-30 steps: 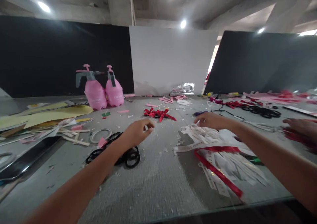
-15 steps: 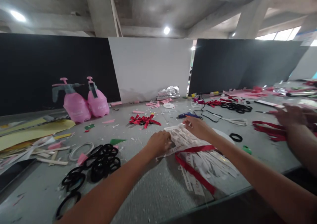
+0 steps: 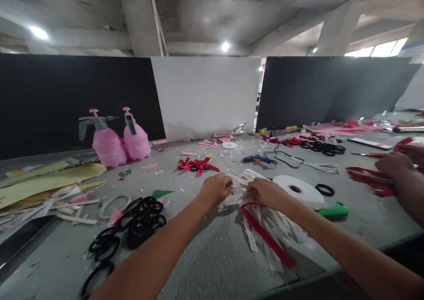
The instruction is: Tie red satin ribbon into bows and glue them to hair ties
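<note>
My left hand [image 3: 215, 188] has its fingers closed on the left side of a bunch of white printed ribbon strips [image 3: 236, 194]. The fingers of my right hand [image 3: 270, 193] are curled onto the right side of the same bunch. From under my right hand a red ribbon [image 3: 270, 240] runs toward the table's front edge, among more white strips. A white ribbon roll [image 3: 300, 189] lies flat just right of my right hand. Red bows [image 3: 198, 165] rest beyond my left hand.
Black rings [image 3: 141, 225] lie in a heap at the left, with pink spray bottles [image 3: 107, 147] behind. A blue glue gun [image 3: 257, 158] and a green object [image 3: 334, 210] are on the table [image 3: 185, 269]. At the right, another person's hands [image 3: 397, 165] hold red ribbon.
My hands have drawn closer together, bunching the white strips that were spread between them. The white roll and green object show more fully. The other person's hands have lifted some red ribbon.
</note>
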The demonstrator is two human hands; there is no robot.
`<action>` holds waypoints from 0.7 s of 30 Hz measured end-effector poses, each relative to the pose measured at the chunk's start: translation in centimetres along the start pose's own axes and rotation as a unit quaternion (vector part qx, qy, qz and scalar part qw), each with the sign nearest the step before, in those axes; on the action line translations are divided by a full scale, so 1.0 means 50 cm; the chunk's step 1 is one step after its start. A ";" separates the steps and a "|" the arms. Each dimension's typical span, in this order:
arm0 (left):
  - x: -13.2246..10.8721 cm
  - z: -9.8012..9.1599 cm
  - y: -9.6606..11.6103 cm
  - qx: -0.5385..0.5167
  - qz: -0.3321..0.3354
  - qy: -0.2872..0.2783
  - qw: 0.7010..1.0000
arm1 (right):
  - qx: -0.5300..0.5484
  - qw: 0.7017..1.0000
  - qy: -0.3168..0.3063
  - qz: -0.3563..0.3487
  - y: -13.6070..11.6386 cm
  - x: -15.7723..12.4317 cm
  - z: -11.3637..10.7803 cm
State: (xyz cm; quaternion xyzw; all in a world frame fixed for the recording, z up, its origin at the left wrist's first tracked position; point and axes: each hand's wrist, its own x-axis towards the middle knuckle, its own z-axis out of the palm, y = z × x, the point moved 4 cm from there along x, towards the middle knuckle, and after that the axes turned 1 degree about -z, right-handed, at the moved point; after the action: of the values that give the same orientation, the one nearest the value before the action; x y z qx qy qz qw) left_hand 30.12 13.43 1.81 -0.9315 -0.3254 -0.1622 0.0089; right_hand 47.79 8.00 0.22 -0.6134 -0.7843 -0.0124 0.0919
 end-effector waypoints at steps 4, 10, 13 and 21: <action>-0.021 -0.004 -0.012 -0.017 -0.001 -0.024 1.000 | -0.004 0.997 0.071 0.023 -0.007 0.004 -0.020; -0.028 0.008 -0.018 -0.012 -0.056 0.012 0.998 | -0.046 0.997 0.069 -0.005 -0.029 0.047 -0.017; -0.009 0.015 -0.017 -0.011 -0.049 0.053 0.997 | -0.008 0.997 0.074 -0.029 -0.025 0.068 -0.026; 0.068 -0.050 -0.019 -0.041 -0.040 0.100 0.993 | 0.146 0.980 0.137 0.001 0.000 0.132 -0.155</action>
State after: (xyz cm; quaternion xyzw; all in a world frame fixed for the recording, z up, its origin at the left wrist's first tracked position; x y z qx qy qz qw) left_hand 31.33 15.92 5.16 -0.8963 -0.3535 -0.2679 -0.0029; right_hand 47.25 13.31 8.90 -0.5868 -0.7569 0.0185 0.2871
